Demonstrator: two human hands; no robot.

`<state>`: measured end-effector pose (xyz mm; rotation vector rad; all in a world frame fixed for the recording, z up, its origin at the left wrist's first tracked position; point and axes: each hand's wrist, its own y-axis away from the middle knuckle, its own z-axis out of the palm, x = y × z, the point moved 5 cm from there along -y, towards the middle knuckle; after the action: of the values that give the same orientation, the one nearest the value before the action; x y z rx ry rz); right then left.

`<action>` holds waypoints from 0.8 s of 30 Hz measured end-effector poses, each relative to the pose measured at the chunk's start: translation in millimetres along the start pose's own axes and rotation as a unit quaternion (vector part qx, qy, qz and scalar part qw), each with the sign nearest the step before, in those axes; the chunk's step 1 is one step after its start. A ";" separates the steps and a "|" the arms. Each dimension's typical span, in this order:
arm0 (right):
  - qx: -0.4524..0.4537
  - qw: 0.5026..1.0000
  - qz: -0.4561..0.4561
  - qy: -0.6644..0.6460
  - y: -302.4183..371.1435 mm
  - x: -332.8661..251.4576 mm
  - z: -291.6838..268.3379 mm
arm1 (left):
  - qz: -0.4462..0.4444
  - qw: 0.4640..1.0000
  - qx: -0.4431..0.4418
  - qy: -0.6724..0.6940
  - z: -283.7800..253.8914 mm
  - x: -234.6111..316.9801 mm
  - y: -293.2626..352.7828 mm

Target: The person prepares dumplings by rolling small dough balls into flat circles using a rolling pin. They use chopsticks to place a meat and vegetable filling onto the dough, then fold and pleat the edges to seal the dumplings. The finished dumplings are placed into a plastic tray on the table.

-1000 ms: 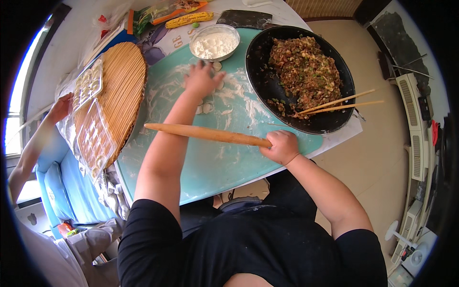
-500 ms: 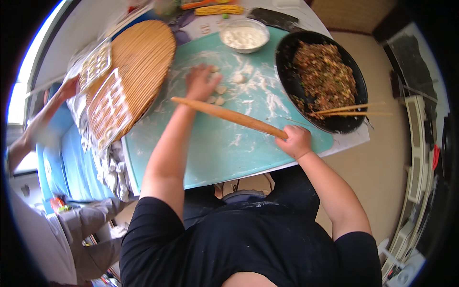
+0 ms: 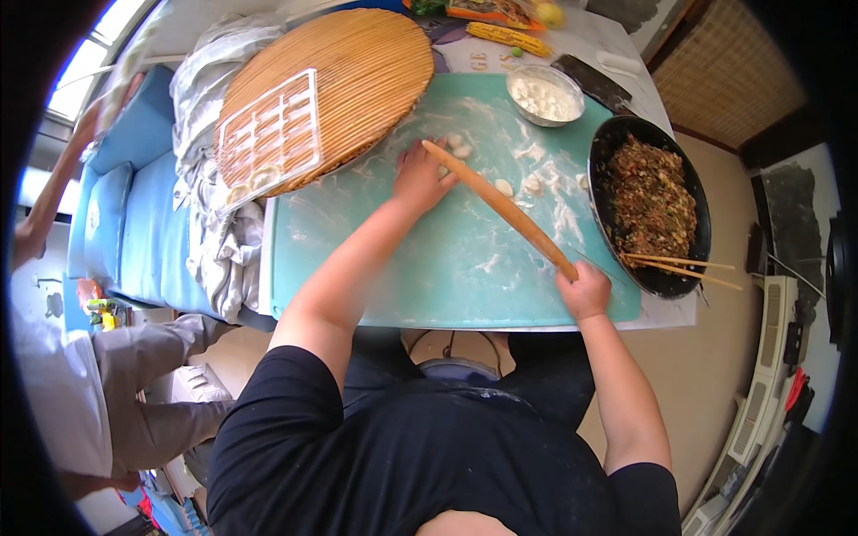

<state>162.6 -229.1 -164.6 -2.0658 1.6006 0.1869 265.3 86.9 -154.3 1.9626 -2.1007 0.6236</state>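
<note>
My right hand (image 3: 585, 288) is closed around the near end of a wooden rolling pin (image 3: 514, 210), which slants up to the left above the mat. The pin's far tip passes just in front of my left hand (image 3: 420, 179). That hand rests on the floured green mat (image 3: 340, 268) with its fingers spread beside several small dough pieces (image 3: 458, 147); the pin hides part of it. Further right on the mat lie more dough pieces (image 3: 504, 188), next to smears of flour.
A round woven tray (image 3: 366, 67) carries a clear plastic divided tray (image 3: 273, 134). Behind the mat stands a bowl of flour (image 3: 545, 96). At right, a black pan (image 3: 651, 210) holds minced filling and chopsticks (image 3: 684, 266). Another person's arm (image 3: 54, 179) is at far left.
My view has turned, shifting the scene. My left hand has moved over the dough pieces; my right still grips the rolling pin. The other person has taken one plastic tray off the woven tray.
</note>
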 end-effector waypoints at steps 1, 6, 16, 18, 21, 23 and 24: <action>0.004 1.000 0.002 0.008 -0.8 1.4 -0.4 | 0.007 1.000 0.019 -0.002 7.1 5.5 -5.1; 0.015 0.999 0.028 -0.005 -4.5 2.4 -5.4 | 0.158 0.981 -0.037 -0.103 40.3 113.9 -7.5; 0.001 1.000 0.025 -0.006 -2.9 1.7 -5.7 | 0.161 0.976 0.002 -0.148 35.5 76.4 -49.4; 0.000 1.000 0.027 -0.011 -3.1 0.3 -4.8 | 0.105 0.985 -0.037 -0.134 26.6 50.1 -70.1; -0.011 0.999 0.033 -0.012 -5.4 -0.9 -3.6 | 0.161 0.982 -0.081 -0.047 27.3 38.3 -77.4; -0.014 0.999 0.037 -0.015 -7.0 -1.8 -3.0 | 0.218 0.972 -0.073 -0.041 34.0 50.2 -66.7; -0.015 0.999 0.038 -0.017 -7.1 -0.9 -2.7 | 0.243 0.967 -0.069 -0.037 38.3 60.4 -55.5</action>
<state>168.4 -228.3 -159.6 -2.0143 1.6653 0.2726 319.3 14.3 -153.7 1.4189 -2.6150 0.4679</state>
